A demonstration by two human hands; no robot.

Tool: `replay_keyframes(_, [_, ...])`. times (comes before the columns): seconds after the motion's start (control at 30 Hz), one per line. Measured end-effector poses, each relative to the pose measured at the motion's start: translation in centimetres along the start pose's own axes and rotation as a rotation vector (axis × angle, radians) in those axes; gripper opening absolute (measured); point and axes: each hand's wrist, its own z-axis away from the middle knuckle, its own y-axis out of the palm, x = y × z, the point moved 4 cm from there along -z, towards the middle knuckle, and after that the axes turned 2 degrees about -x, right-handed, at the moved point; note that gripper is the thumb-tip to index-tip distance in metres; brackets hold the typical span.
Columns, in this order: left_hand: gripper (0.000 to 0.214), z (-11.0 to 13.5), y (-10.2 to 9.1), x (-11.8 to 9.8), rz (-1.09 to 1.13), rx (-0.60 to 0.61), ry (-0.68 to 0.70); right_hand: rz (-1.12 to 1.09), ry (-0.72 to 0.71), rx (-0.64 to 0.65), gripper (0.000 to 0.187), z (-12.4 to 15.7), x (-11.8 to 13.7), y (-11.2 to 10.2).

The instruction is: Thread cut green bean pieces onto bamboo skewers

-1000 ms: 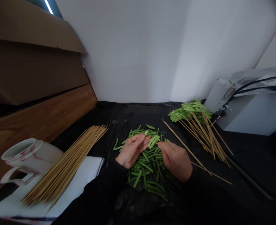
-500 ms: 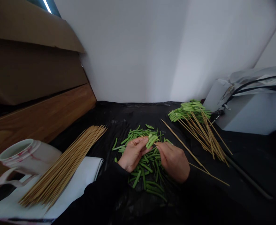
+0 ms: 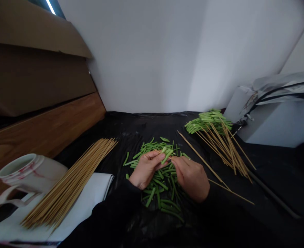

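My left hand (image 3: 146, 168) pinches a few short green bean pieces (image 3: 166, 155) side by side over a loose pile of cut beans (image 3: 159, 186) on the black sheet. My right hand (image 3: 191, 177) is closed on a thin bamboo skewer (image 3: 229, 191), its tip running through the held pieces; the free end trails right behind my wrist. Both hands are close together at the centre of the table.
A bundle of bare skewers (image 3: 71, 182) lies on white paper (image 3: 90, 203) at left, beside a white mug (image 3: 28, 174). Finished bean skewers (image 3: 215, 132) are stacked at back right, with one loose skewer (image 3: 198, 156). A white box with black cables (image 3: 273, 113) stands right. Wooden panel (image 3: 46, 127) at left.
The bean pieces have slid a little further along the skewer, whose tip now shows past them on the left. Both hands have stayed in nearly the same place.
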Motion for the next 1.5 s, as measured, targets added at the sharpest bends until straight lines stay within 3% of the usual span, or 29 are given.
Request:
replay_keyframes(0.4, [0.019,0.2,0.3,0.2,-0.026,0.011,-0.007,-0.103,0.074,0.123,0.024,0.2,-0.1,0.5])
replay_keyframes(0.57, [0.019,0.0,0.3,0.1,-0.042,-0.004,0.012,-0.034,0.048,0.115,0.025,-0.1,-0.3,0.4])
replay_keyframes(0.73, [0.037,0.0,-0.9,-2.6,-0.233,-0.056,0.114,0.114,0.023,-0.029,0.026,-0.4,-2.0,-0.6])
replay_keyframes(0.87, [0.036,-0.2,-3.6,-5.9,-0.438,-0.239,0.294,0.2,0.063,-0.071,0.024,-0.6,-3.5,-1.2])
replay_keyframes(0.97, [0.035,-0.5,-5.0,-7.1,-0.572,-0.311,0.362,0.214,0.07,-0.067,0.025,-0.7,-3.6,-1.4])
replay_keyframes(1.07, [0.026,-0.7,-4.9,-6.9,-0.671,-0.251,0.374,0.203,0.07,-0.064,0.027,-0.8,-3.4,-1.4])
replay_keyframes(1.2, [0.017,-0.5,-2.9,-5.0,-0.773,0.096,0.234,0.194,0.071,-0.083,0.025,-0.7,-3.3,-1.5])
replay_keyframes(1.27, [0.015,-0.3,-2.3,-4.5,-0.791,0.214,0.187,0.19,0.072,-0.079,0.025,-0.7,-3.4,-1.4])
replay_keyframes(1.33, [0.015,-0.3,-2.3,-4.7,-0.806,0.196,0.216,0.191,0.073,-0.074,0.025,-0.6,-3.4,-1.4])
replay_keyframes(1.43, [0.015,-0.4,-3.1,-6.0,-0.857,0.027,0.336,0.187,0.077,-0.065,0.026,-0.6,-3.4,-1.3])
replay_keyframes(1.5, [0.018,-0.4,-3.8,-6.7,-0.914,-0.055,0.346,0.178,0.079,-0.057,0.026,-0.7,-3.2,-1.4])
